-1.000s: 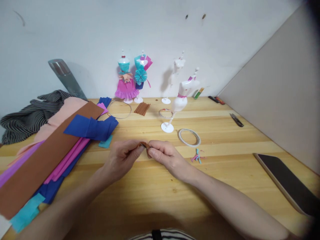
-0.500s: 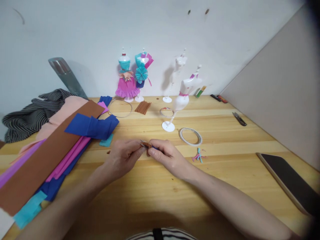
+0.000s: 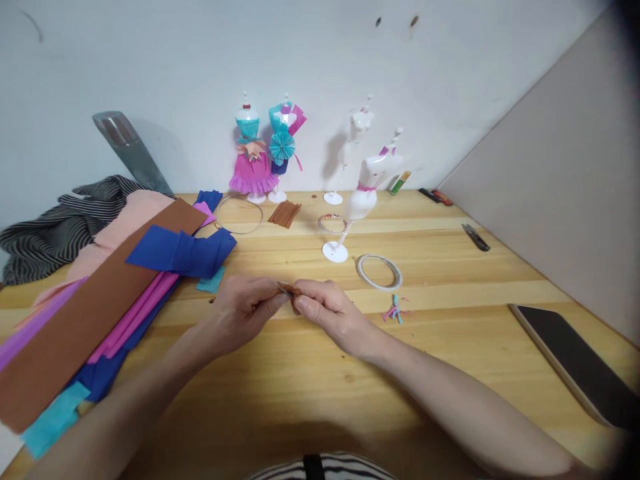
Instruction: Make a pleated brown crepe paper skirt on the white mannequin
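head view: a small brown paper piece is held pinched between the left hand and the right hand, just above the middle of the wooden table. both hands are closed narrowly on it, thumb pressed to forefinger. the piece is judged to be very light, thin and soft, and easily crushed or torn. it is best taken at its two ends with fingertips only, under gentle pressure.

four small mannequin stands are counted: a pink-skirted one, a teal one, a bare one and a nearer one with a pink band. three rings are counted: a wire ring, a small ring and a white tape ring. one pleated brown strip, one pair of snips, one dark tablet and one striped cloth are seen. the coloured paper sheets overlap, so their number cannot be told.
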The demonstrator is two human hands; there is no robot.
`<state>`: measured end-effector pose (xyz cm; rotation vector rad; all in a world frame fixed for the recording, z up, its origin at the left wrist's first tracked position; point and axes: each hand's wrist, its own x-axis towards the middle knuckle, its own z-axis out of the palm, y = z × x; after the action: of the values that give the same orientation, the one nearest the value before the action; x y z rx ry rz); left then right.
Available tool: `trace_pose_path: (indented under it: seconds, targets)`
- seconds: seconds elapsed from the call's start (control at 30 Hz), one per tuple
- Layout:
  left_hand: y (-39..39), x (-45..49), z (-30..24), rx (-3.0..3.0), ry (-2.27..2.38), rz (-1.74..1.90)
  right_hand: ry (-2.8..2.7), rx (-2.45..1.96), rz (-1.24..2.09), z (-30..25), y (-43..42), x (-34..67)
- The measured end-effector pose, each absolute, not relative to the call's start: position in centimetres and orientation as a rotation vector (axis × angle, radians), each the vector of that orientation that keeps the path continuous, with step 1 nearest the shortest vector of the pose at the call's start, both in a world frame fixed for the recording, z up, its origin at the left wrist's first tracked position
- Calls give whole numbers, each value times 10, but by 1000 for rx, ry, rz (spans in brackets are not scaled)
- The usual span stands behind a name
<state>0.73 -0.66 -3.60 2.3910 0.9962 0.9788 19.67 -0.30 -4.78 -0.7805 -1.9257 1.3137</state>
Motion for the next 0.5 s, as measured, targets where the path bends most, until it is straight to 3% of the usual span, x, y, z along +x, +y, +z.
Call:
trace_pose_path:
  seconds: [0.5]
  targets:
    - [-11, 17, -46, 2415, 1044, 1146, -1765, -803, 1280, -60, -8, 188]
